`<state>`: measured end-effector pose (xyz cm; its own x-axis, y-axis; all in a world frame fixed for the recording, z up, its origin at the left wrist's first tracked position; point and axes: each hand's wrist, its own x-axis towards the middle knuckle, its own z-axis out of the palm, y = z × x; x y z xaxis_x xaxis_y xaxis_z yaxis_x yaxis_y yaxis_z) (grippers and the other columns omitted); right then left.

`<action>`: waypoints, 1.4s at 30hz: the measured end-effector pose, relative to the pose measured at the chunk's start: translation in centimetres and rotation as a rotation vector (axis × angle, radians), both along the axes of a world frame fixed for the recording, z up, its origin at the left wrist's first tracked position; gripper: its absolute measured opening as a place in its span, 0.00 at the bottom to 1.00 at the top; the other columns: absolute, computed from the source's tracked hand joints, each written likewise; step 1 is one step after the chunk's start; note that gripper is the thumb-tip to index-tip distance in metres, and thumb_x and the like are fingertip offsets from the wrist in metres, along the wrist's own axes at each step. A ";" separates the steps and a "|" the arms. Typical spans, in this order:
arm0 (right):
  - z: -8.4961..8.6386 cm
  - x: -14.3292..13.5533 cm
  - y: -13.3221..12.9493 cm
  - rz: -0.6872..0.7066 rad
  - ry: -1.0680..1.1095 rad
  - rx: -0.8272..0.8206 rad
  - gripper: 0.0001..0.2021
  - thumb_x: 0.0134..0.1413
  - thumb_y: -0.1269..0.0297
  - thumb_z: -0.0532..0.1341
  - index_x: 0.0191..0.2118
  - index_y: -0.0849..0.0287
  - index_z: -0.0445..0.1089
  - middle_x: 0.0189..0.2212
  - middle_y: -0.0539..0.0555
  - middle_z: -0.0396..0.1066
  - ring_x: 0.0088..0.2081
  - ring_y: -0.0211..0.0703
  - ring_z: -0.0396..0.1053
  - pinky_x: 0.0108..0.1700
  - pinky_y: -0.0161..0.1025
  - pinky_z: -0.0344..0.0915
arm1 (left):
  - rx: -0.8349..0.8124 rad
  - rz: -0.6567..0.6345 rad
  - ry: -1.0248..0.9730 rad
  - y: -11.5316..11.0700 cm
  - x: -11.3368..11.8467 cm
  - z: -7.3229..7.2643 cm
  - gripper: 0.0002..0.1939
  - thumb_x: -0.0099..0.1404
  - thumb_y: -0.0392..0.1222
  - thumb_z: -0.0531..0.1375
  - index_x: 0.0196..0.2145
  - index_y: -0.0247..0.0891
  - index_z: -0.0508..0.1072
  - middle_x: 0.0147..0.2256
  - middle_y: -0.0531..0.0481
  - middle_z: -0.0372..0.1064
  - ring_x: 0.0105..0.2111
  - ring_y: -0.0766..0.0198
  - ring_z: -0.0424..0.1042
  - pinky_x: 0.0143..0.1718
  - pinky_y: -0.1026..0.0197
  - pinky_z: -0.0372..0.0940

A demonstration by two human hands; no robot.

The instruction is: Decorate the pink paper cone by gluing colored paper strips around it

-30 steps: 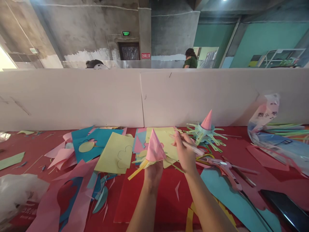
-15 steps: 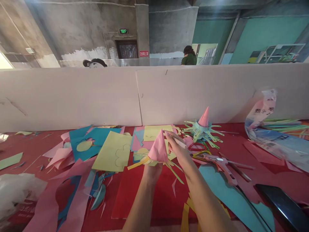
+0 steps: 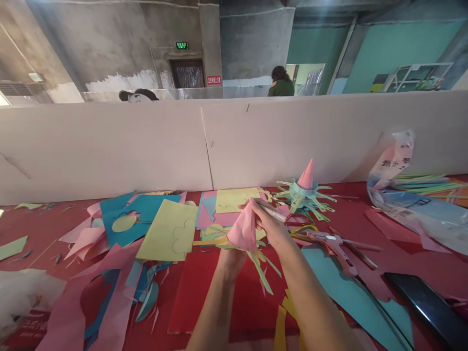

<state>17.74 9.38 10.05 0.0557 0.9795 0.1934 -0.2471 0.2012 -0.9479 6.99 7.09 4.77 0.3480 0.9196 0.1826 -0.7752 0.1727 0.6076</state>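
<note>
White partition (image 3: pixel 109 151) backed the red tabletop (image 3: pixel 353 209). Above it, the left hand (image 3: pixel 232 263) held the pink cone (image 3: pixel 241 233) from below, fingers mostly hidden, green strips (image 3: pixel 263 279) hanging beneath. One second earlier the cone was nearly upright and the right hand (image 3: pixel 266 218) apart; now it leaned right, and that hand, clasping a white pen (image 3: pixel 276 214), met its tip.

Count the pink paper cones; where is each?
2. One pink paper cone is in the left grip, the right grip at its tip; the second cone tops the blue paper ring by the white partition. More may be hidden.
</note>
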 end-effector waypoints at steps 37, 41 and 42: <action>-0.5 1.8 0.5 -0.307 0.262 -0.173 0.22 0.32 0.48 0.70 0.26 0.56 0.60 0.15 0.39 0.52 0.16 0.25 0.46 0.18 0.27 0.48 | -0.313 0.157 -0.170 1.3 -1.1 -1.9 0.06 0.59 0.33 0.61 0.36 0.37 0.75 0.37 0.51 0.76 0.38 0.69 0.74 0.40 0.70 0.67; -0.5 1.7 0.6 -0.278 0.303 -0.155 0.23 0.30 0.52 0.71 0.25 0.55 0.57 0.16 0.39 0.54 0.16 0.26 0.49 0.18 0.27 0.50 | -0.181 0.168 -0.073 1.2 -0.9 -2.1 0.10 0.55 0.36 0.65 0.38 0.37 0.75 0.38 0.49 0.75 0.38 0.66 0.74 0.39 0.69 0.67; -0.5 1.6 0.6 -0.269 0.301 -0.149 0.23 0.31 0.52 0.71 0.25 0.55 0.58 0.16 0.40 0.56 0.16 0.26 0.50 0.18 0.27 0.52 | -0.164 0.158 -0.035 1.1 -0.8 -1.9 0.12 0.54 0.37 0.66 0.38 0.36 0.75 0.37 0.49 0.76 0.36 0.66 0.75 0.38 0.68 0.67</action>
<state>19.33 9.98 9.50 0.3450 0.9385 -0.0131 -0.4744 0.1623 -0.8652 6.19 8.24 2.84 0.1931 0.9805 0.0353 -0.8209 0.1417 0.5532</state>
